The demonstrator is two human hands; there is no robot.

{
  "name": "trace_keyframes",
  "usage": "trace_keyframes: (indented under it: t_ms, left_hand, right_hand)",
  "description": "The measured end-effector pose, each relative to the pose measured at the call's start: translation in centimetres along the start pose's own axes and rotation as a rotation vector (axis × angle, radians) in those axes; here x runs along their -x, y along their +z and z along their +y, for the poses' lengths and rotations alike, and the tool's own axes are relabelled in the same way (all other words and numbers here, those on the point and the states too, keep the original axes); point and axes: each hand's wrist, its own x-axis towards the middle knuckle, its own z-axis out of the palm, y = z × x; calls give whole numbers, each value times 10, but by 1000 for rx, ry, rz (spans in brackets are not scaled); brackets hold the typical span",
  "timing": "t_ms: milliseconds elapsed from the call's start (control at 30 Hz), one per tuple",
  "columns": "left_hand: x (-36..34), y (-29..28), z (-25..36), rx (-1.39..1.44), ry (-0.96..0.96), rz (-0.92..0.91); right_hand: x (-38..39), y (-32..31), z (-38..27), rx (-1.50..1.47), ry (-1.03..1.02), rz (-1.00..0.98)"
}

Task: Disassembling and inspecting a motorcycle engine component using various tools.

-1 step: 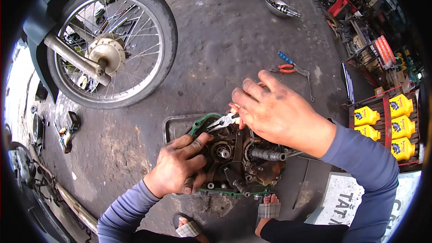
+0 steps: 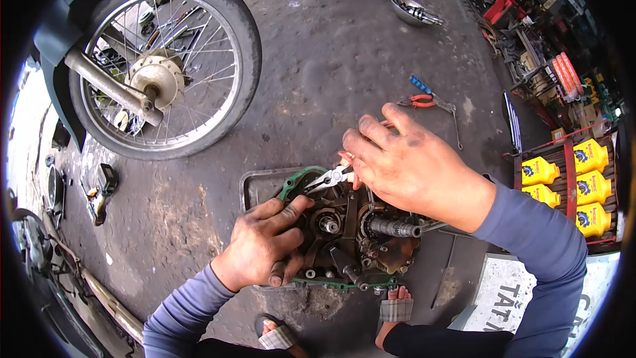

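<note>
Engine casing (image 2: 351,225) sits low in the middle of the view by a metal tray (image 2: 255,176), laid open, dark and oily inside, with green along its rim and a splined shaft (image 2: 392,227) on the right. Fingers of the right hand (image 2: 414,162) are wrapped around steel pliers (image 2: 334,177) angled toward the casing's upper left. The left hand (image 2: 264,245) curls over the left side, hiding that part; whether it grips anything I cannot tell. A spoked wheel (image 2: 249,59) stands upper left. Yellow bottles (image 2: 591,187) bear printed labels; a white sign (image 2: 503,292) shows dark lettering.
</note>
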Motion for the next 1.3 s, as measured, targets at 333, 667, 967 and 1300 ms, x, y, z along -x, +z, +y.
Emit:
trace_keyframes:
  t_ms: [333,667,967,1300]
  left_hand:
    - [1,-1,0,9,-1,1]
    - [4,-24,4,60,77,-37]
    - [-20,-22,-12,1978,-911,368]
    - [-9,-26,-26,1770,-994,379]
  right_hand:
    - [17,12,2,-177,84,-29]
    - [9,-21,16,-165,120,25]
    - [-24,-30,4,-56,-3,151]
    - [14,-9,18,43,-5,-25]
